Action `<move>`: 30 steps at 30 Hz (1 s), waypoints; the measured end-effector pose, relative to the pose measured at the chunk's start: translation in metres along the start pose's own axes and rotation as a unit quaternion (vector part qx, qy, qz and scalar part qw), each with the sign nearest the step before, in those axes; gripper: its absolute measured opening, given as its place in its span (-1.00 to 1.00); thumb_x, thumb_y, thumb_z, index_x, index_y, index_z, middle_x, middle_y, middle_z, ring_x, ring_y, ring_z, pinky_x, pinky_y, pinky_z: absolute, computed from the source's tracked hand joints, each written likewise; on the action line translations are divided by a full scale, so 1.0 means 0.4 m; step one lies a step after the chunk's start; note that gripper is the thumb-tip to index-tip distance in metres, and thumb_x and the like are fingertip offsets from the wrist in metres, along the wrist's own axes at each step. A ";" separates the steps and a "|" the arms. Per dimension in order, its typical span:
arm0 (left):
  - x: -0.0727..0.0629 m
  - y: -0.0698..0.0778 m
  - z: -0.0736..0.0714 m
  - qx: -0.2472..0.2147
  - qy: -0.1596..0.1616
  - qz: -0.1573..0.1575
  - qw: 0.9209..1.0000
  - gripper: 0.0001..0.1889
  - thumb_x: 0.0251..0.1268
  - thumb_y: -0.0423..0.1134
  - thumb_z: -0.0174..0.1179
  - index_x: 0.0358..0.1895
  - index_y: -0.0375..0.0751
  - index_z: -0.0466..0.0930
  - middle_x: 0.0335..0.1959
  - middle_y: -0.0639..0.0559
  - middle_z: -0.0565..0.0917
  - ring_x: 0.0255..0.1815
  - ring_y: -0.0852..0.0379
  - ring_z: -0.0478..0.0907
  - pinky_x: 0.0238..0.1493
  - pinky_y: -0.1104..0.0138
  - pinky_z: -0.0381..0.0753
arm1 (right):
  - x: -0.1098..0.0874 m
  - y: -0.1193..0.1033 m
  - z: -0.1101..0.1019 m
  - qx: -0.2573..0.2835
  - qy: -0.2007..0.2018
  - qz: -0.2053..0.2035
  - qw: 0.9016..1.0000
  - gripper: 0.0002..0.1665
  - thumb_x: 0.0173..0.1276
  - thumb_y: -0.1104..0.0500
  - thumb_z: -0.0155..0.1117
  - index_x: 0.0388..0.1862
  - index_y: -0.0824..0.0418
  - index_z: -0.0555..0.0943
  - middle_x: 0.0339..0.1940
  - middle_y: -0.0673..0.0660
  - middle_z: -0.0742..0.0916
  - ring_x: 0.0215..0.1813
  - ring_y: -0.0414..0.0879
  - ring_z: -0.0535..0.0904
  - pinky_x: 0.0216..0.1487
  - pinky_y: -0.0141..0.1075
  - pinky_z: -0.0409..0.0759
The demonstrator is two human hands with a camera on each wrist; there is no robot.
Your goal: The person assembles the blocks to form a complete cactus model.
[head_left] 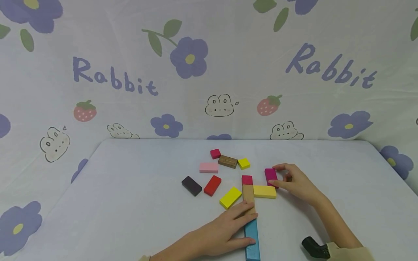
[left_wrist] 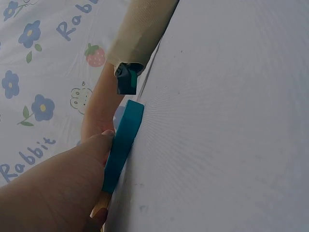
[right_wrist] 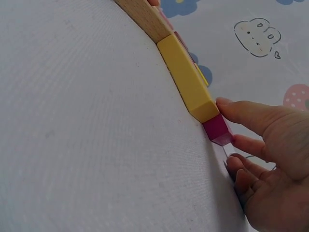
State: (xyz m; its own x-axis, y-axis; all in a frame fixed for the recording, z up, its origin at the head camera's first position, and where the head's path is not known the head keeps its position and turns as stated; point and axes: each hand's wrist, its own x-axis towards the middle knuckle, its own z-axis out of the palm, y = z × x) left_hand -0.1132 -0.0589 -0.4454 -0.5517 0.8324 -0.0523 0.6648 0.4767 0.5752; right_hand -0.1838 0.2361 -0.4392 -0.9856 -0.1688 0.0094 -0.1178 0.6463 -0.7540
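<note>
On the white table a column of blocks runs toward me: a small crimson block [head_left: 247,179], a natural wood block [head_left: 248,194], then a long blue block [head_left: 252,232]. My left hand [head_left: 222,230] lies over this column, fingers across the wood block and thumb touching the blue block [left_wrist: 120,145]. A pale yellow block [head_left: 265,191] sticks out to the right of the wood block. Just behind it, my right hand [head_left: 298,181] pinches a magenta block [head_left: 270,176] between thumb and finger. In the right wrist view the magenta block [right_wrist: 218,130] appears beside the pale yellow block [right_wrist: 188,79].
Left of the column lie a bright yellow block [head_left: 230,198], a red block [head_left: 212,185] and a black block [head_left: 191,186]. Farther back are pink [head_left: 209,167], dark brown [head_left: 228,161], small yellow [head_left: 244,163] and small red [head_left: 215,153] blocks. A printed curtain [head_left: 130,43] hangs behind.
</note>
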 end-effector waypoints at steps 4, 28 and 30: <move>0.001 -0.002 0.002 0.002 0.002 0.001 1.000 -0.33 0.66 0.19 0.02 0.68 0.07 0.21 0.74 0.11 0.07 0.72 0.09 0.06 0.54 0.21 0.38 | 0.002 0.001 -0.001 -0.001 -0.001 -0.002 1.000 -0.29 0.39 0.11 0.50 0.38 0.42 0.47 0.07 0.34 0.56 -0.14 -0.01 0.45 -0.35 -0.43 0.51; 0.001 0.005 -0.005 -0.010 -0.010 -0.014 1.000 -0.33 0.65 0.20 0.02 0.68 0.10 0.21 0.74 0.15 0.07 0.69 0.12 0.09 0.51 0.24 0.43 | 0.013 -0.014 -0.017 -0.023 -0.003 0.017 1.000 -0.27 0.43 0.06 0.46 0.42 0.39 0.45 0.31 0.47 0.56 0.07 0.20 0.56 -0.09 -0.20 0.72; 0.003 0.007 -0.006 -0.013 -0.012 -0.016 1.000 -0.33 0.65 0.21 0.02 0.68 0.11 0.21 0.74 0.15 0.08 0.69 0.13 0.10 0.50 0.24 0.44 | 0.018 -0.015 -0.019 -0.027 0.002 0.011 1.000 -0.30 0.45 0.05 0.44 0.41 0.38 0.46 0.30 0.47 0.57 0.07 0.22 0.57 -0.09 -0.17 0.72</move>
State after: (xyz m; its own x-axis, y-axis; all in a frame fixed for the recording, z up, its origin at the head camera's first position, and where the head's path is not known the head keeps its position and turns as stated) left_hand -0.1133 -0.0572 -0.4420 -0.5600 0.8236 -0.0899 0.6341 0.4959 0.5933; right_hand -0.1910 0.2368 -0.4296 -0.9885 -0.1509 -0.0050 -0.1015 0.6885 -0.7181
